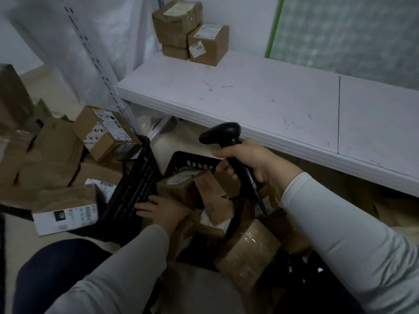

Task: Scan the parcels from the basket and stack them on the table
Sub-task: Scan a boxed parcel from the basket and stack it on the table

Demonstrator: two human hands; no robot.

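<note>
Parcel in hand: a small brown cardboard parcel (pixel 181 219) at the near-left of the basket's load, directly under the left hand, touching it; how much of it is hidden by the hand I cannot tell.
Long axis: seems to run from the left hand toward the basket's middle, though the edges are too dim to be sure.
Nearer hand: the left hand (pixel 162 210), fingers spread and pressing down on that parcel, looks like a grasp forming, not yet a lift.
Other hand: the right hand (pixel 251 163) is above and to the right of the left, closed round the grip of a black barcode scanner (pixel 229 155); the scanner head points leftward, above the parcels.
Basket: black plastic basket (pixel 192 159) below both hands, full of tilted brown parcels; a taped one (pixel 247 252) lies beneath the right forearm.
Key relation: the parcel's label must come up from below the left hand to face the scanner head, up and right of it.
Tabletop: white tabletop (pixel 260 98) beyond the right hand, well apart from the basket load.
Stack so far: three brown parcels (pixel 192 32) at the far left corner, beyond both hands.
</note>
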